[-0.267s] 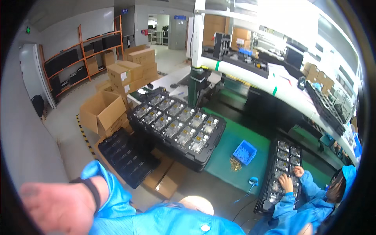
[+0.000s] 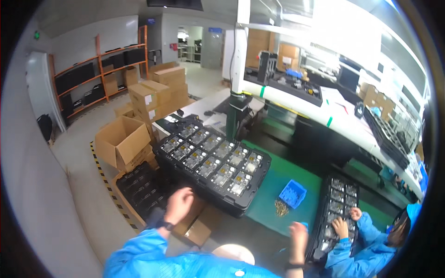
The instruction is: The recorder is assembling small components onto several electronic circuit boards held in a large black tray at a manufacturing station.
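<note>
While left hand point(image 2: 180, 205) hovers, tray edge point(image 2: 213, 190) near

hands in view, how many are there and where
4: the person's left hand near the large black tray, right hand left of the smaller black tray; the co-worker's near hand and far hand at that smaller tray. Others may be hidden.
</note>
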A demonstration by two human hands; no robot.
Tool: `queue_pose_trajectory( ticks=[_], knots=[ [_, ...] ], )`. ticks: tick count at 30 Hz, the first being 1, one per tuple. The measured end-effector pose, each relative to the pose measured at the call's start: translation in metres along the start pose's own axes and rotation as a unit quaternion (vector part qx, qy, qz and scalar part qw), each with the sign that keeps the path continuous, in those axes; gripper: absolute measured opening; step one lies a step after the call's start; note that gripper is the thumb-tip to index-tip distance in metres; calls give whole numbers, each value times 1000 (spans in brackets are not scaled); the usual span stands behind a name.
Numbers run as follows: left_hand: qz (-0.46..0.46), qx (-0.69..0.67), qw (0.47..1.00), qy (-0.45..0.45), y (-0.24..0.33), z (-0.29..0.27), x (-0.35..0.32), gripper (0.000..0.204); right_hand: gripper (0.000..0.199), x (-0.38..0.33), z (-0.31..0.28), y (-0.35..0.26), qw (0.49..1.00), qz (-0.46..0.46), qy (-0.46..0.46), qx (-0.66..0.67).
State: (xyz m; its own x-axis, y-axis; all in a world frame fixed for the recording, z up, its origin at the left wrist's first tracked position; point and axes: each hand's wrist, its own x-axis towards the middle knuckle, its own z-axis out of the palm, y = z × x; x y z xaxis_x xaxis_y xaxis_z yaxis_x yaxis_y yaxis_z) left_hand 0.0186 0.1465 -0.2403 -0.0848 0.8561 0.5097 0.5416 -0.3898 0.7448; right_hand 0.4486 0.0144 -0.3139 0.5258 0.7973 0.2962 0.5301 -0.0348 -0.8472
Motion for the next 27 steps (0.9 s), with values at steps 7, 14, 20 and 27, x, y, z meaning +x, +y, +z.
queue_pose_trajectory(
  ticks=[7, 14, 20, 27],
  knots=[
    [110, -16, 981, -162, -38, 97, 75, 31, 22, 23, 159, -85, 996, -7, -90, 19],
    [174, 87, 927, -320, -98, 128, 129, 41, 38, 62, 215, -128, 965, -173, -31, -196],
    [163, 97, 930, -315, -87, 121, 129, 37, 39, 56, 229, -111, 968, -135, -57, -205],
    [177, 99, 925, -320, -92, 124, 127, 36, 36, 52, 230, -117, 974, -95, -53, -196]
  ],
)
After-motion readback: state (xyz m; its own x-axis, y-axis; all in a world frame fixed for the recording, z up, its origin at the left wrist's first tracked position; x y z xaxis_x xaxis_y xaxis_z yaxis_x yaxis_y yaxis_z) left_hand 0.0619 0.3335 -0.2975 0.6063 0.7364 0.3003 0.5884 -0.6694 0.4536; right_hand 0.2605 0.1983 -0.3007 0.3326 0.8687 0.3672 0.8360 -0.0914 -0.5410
